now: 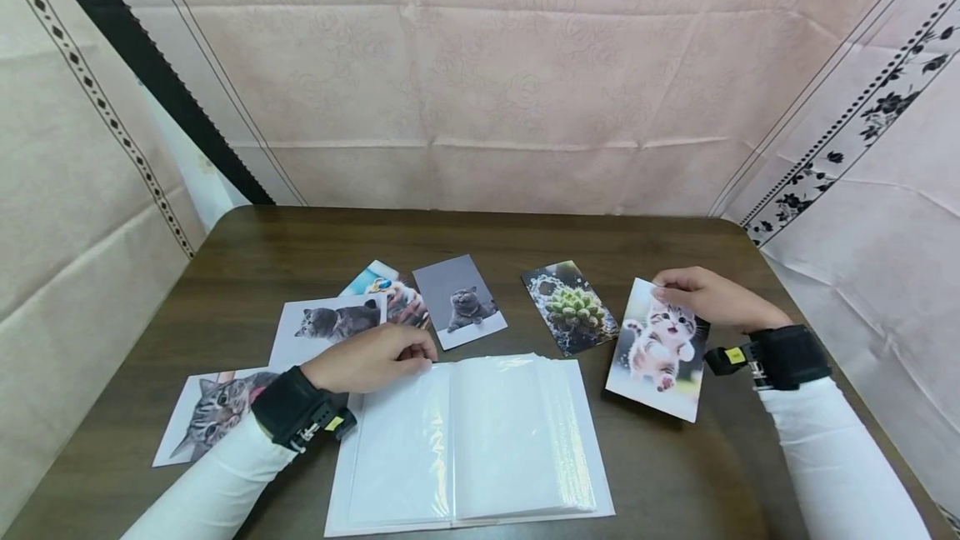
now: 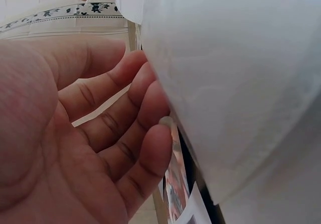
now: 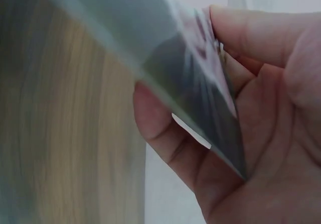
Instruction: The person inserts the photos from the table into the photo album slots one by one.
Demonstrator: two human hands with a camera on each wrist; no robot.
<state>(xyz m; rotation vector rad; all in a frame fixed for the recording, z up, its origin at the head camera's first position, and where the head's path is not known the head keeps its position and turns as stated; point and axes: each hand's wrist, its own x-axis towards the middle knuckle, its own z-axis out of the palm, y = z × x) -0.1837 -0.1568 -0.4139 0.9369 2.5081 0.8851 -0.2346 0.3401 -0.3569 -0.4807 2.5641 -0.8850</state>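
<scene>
In the head view my right hand (image 1: 708,298) holds a kitten photo (image 1: 654,357) by its upper right corner, tilted over the table's right side. The right wrist view shows the thumb on one face of this photo (image 3: 200,68) and the fingers behind it. An open photo album (image 1: 495,440) with clear sleeves lies in front. My left hand (image 1: 378,354) is at the album's upper left edge. Seen in the left wrist view, its loosely bent fingertips touch the edge of the album (image 2: 225,83), and the thumb stays apart from it.
Several photos lie on the brown table (image 1: 480,232): a tabby kitten photo (image 1: 217,411), a grey cat photo (image 1: 318,327), a partly covered colourful photo (image 1: 405,302), another grey cat photo (image 1: 461,307) and a succulent photo (image 1: 573,307). Pale patterned cloth (image 1: 517,90) hangs behind.
</scene>
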